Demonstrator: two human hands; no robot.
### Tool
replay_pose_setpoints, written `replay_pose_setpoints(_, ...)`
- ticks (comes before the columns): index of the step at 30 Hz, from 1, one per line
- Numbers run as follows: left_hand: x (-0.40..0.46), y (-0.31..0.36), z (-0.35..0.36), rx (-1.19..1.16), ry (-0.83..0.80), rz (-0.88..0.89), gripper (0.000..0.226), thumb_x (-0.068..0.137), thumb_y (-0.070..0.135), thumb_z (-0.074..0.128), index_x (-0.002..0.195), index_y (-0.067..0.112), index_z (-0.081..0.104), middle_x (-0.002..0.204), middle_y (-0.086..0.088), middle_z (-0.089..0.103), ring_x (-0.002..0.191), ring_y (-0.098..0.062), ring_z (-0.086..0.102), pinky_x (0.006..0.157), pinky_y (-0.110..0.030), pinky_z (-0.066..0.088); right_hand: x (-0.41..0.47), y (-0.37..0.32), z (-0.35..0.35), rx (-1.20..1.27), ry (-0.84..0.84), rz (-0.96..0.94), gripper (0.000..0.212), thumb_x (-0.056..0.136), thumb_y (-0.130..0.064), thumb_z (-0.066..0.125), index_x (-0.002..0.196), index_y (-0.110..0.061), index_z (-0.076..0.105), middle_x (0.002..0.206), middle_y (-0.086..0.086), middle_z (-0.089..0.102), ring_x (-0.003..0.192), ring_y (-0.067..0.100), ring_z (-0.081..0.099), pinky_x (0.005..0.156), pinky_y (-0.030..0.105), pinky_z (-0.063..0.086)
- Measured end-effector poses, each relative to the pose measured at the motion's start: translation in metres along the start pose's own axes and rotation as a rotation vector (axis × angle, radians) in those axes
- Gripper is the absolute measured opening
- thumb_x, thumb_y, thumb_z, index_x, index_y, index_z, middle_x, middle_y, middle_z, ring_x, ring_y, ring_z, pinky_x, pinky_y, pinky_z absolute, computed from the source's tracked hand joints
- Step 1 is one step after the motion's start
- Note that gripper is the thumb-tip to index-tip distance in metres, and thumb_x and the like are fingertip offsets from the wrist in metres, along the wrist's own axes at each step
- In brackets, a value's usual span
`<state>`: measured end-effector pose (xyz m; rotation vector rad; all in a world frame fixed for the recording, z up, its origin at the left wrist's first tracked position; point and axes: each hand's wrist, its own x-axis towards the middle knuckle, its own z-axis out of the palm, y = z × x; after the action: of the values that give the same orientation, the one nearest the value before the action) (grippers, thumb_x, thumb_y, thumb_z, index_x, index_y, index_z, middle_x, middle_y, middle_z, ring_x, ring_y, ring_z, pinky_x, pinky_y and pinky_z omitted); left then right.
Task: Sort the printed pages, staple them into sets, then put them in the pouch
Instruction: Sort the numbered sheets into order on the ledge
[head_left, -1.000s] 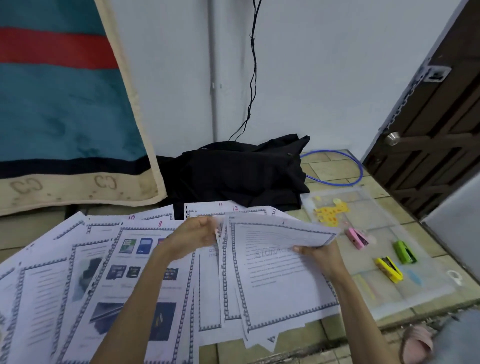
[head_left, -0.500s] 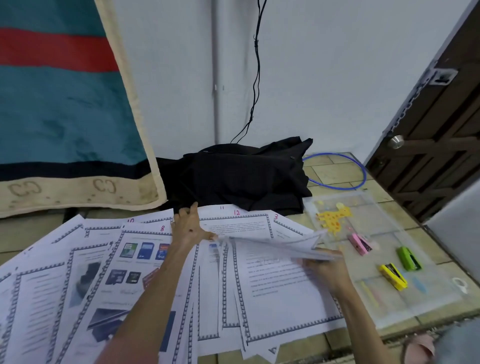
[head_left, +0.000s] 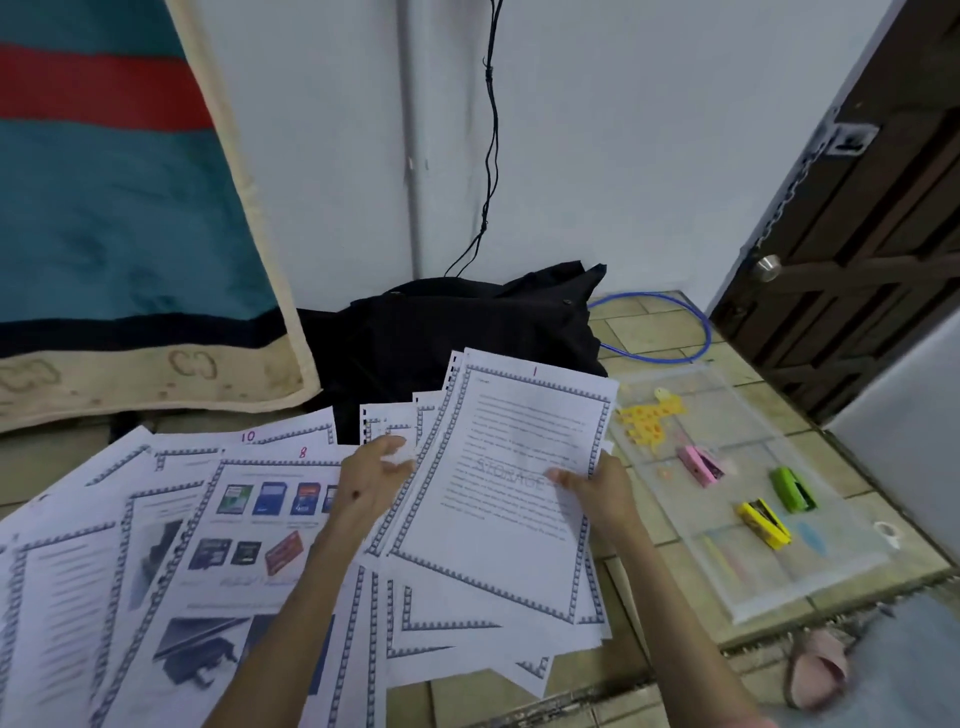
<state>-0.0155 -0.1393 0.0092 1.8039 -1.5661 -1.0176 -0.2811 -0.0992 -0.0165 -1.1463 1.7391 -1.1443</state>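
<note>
sorting is in hand: your right hand (head_left: 597, 491) pinches the page marked 1 (head_left: 514, 467), your left hand (head_left: 371, 475) grips the fanned sheets (head_left: 400, 421) behind. next, you likely seat it squarely; the staplers (head_left: 763, 522) wait untouched at right.

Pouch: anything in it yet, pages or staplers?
No pages inside. The pouch lies flat; pink, green and yellow staplers lie on it.

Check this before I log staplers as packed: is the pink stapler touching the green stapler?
Apart. The head view shows the pink stapler and green stapler lying separately on the clear pouch, with bare pouch between them.
</note>
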Motion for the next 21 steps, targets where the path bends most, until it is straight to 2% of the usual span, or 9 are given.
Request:
replay_pose_setpoints(3,-0.001,-0.002,0.002,0.075,-0.022,0.007,0.045,0.089,0.018,0.063,0.130,0.005,0.051,0.131,-0.013,0.055,0.113,-0.026,0.056,0.095,-0.028,0.042,-0.008,0.002,0.004,0.014,0.123,-0.035,0.025,0.072,-0.009,0.079,0.095,-0.006,0.072,0.091,0.000,0.071,0.077,0.000,0.066,0.069,0.017,0.055)
replay_pose_setpoints(7,0.001,0.002,0.009,0.146,-0.053,-0.005,0.058,0.087,0.026,0.064,0.136,0.002,0.044,0.138,-0.014,0.049,0.124,-0.027,0.049,0.104,-0.030,0.036,-0.015,0.009,0.004,0.086,0.144,-0.042,0.024,0.070,-0.006,0.079,0.094,-0.006,0.073,0.092,0.003,0.072,0.074,-0.004,0.068,0.070,0.020,0.058)
replay_pose_setpoints(10,0.005,0.007,0.011,0.138,-0.034,-0.064,0.063,0.084,0.025,0.069,0.136,0.001,0.042,0.137,-0.015,0.050,0.124,-0.028,0.049,0.103,-0.033,0.039,-0.015,0.013,0.001,0.102,0.119,-0.034,0.025,0.071,-0.004,0.078,0.094,-0.010,0.072,0.093,0.002,0.073,0.079,-0.001,0.069,0.075,0.029,0.057)
replay_pose_setpoints(12,0.007,0.009,0.012,0.101,-0.010,-0.077,0.057,0.084,0.020,0.069,0.132,0.000,0.046,0.132,-0.016,0.054,0.120,-0.028,0.053,0.099,-0.031,0.041,-0.015,0.016,0.002,0.080,0.123,-0.050,0.028,0.072,-0.005,0.078,0.097,-0.014,0.069,0.096,-0.002,0.071,0.082,-0.002,0.068,0.076,0.029,0.058)
replay_pose_setpoints(14,0.006,0.011,0.015,0.114,-0.020,-0.038,0.052,0.085,0.019,0.068,0.130,-0.001,0.050,0.132,-0.016,0.054,0.120,-0.027,0.053,0.100,-0.029,0.039,-0.014,0.020,0.003,0.067,0.163,-0.056,0.034,0.073,-0.008,0.079,0.104,-0.010,0.066,0.102,-0.001,0.071,0.089,0.004,0.068,0.077,0.031,0.058)
replay_pose_setpoints(17,0.004,0.015,0.024,0.104,-0.047,-0.023,0.058,0.087,0.024,0.065,0.136,0.000,0.043,0.138,-0.016,0.048,0.125,-0.027,0.048,0.104,-0.030,0.036,-0.014,0.022,0.007,0.024,0.199,-0.077,0.046,0.073,-0.012,0.079,0.114,-0.010,0.060,0.108,0.002,0.068,0.098,0.015,0.065,0.079,0.029,0.055)
replay_pose_setpoints(19,0.007,0.016,0.028,0.099,-0.039,-0.044,0.067,0.085,0.029,0.067,0.139,0.001,0.038,0.139,-0.016,0.047,0.127,-0.028,0.046,0.106,-0.034,0.038,-0.013,0.023,0.010,-0.010,0.206,-0.102,0.049,0.072,-0.015,0.079,0.116,-0.014,0.057,0.111,0.002,0.066,0.102,0.016,0.063,0.082,0.031,0.054)
replay_pose_setpoints(21,0.011,0.018,0.028,0.132,-0.035,-0.082,0.070,0.082,0.037,0.069,0.136,0.002,0.041,0.134,-0.013,0.052,0.124,-0.028,0.049,0.103,-0.036,0.041,-0.013,0.022,0.011,-0.007,0.180,-0.109,0.050,0.073,-0.012,0.079,0.118,-0.014,0.056,0.112,0.001,0.065,0.102,0.016,0.062,0.082,0.029,0.053)
